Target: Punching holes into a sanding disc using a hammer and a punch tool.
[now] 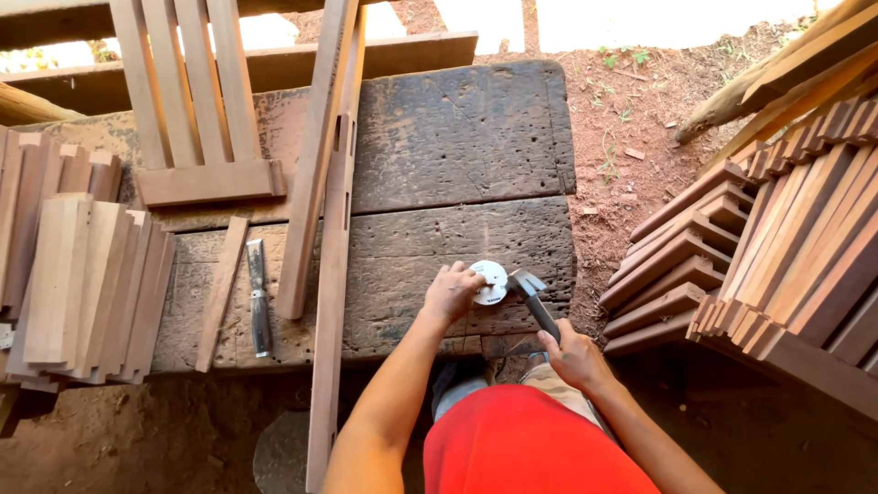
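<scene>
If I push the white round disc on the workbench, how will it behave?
The white disc looks thin and flat, so it would probably slide, not roll. It seems light, and the left hand pins it. The hammer in the right hand suggests it is rigid.

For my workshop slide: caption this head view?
Left hand steadies a white round disc on a worn wooden bench; right hand grips a hammer.
</scene>
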